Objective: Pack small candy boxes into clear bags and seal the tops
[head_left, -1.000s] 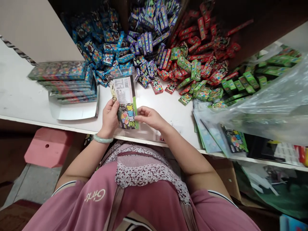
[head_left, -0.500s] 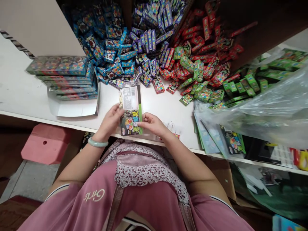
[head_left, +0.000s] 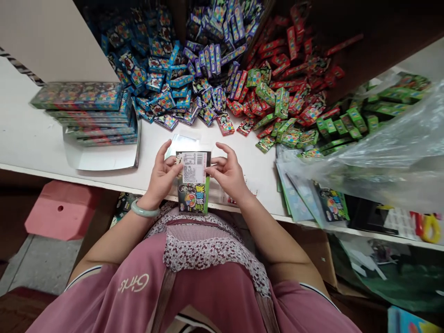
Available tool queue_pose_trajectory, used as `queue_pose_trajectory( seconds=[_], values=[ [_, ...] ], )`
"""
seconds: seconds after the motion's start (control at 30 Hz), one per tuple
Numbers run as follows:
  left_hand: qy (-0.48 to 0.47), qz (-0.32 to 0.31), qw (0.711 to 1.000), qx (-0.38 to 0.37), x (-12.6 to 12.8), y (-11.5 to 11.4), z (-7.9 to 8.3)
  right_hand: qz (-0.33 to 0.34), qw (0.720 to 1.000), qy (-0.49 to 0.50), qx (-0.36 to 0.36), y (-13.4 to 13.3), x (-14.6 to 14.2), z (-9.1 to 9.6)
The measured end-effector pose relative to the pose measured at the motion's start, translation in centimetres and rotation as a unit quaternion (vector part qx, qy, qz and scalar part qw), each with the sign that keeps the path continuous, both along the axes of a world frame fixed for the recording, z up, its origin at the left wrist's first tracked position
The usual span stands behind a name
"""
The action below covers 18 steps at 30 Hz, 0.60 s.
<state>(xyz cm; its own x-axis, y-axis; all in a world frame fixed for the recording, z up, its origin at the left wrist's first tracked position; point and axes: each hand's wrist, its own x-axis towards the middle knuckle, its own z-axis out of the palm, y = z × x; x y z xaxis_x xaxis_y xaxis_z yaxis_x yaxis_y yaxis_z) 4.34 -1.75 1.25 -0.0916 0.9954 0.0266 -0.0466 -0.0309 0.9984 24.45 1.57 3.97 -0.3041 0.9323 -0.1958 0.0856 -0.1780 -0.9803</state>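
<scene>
A flat black-and-green printed packet (head_left: 192, 199) with colourful lettering is held upright at the table's front edge, before the apron. Across its upper half lies a white label (head_left: 194, 168) with a barcode. My left hand (head_left: 163, 173), a pale green bangle at its wrist, pinches the packet's left edge, thumb in front. At the right edge my right hand (head_left: 227, 173) grips it with the thumb on the label's side, its index finger raised away. A shiny clear sheet (head_left: 183, 142) lies flat on the table just behind the packet.
Loose piles of blue boxes (head_left: 163, 99), purple boxes (head_left: 210, 60), red boxes (head_left: 294, 83) and green boxes (head_left: 284, 101) line the back. Filled display cartons (head_left: 83, 97) are stacked at left. On the right are printed sheets (head_left: 294, 194), clear plastic (head_left: 381, 162) and yellow-handled scissors (head_left: 431, 229).
The packet has moved toward my body and now stands more upright. Both hands have shifted up to its upper edges, and the label shows clearly.
</scene>
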Motion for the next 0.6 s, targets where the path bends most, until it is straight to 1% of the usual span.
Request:
queue_pose_trajectory(
  seconds=[0.07, 0.13, 0.23, 0.33, 0.4, 0.43, 0.53, 0.6],
  values=[
    [0.033, 0.003, 0.999, 0.014, -0.4, -0.1, 0.2, 0.011, 1.0, -0.007, 0.016, -0.5, 0.0, -0.2],
    [0.059, -0.002, 0.998, 0.017, -0.7, -0.2, 0.5, 0.044, 0.999, -0.011, 0.029, -0.7, 0.2, -0.1],
    [0.105, 0.011, 0.994, 0.043, -1.2, -0.3, 1.0, 0.084, 0.995, -0.02, 0.052, -0.4, 0.4, 0.7],
    [0.131, 0.026, 0.988, 0.078, -1.4, 0.2, 1.4, 0.074, 0.989, -0.059, 0.113, 0.5, 0.3, 1.8],
    [0.106, 0.021, 0.992, 0.071, -1.3, 0.8, 1.6, 0.056, 0.987, -0.072, 0.131, 1.1, 0.0, 2.4],
    [0.079, 0.015, 0.995, 0.058, -1.3, 1.1, 1.7, 0.052, 0.989, -0.068, 0.122, 1.4, -0.1, 2.5],
    [0.002, -0.013, 1.0, 0.01, -1.4, 1.6, 2.0, 0.054, 0.996, -0.038, 0.065, 1.9, -0.5, 2.6],
    [-0.006, -0.022, 1.0, 0.005, -1.5, 1.6, 2.3, 0.058, 0.996, -0.038, 0.064, 1.9, -0.5, 2.5]
  ],
)
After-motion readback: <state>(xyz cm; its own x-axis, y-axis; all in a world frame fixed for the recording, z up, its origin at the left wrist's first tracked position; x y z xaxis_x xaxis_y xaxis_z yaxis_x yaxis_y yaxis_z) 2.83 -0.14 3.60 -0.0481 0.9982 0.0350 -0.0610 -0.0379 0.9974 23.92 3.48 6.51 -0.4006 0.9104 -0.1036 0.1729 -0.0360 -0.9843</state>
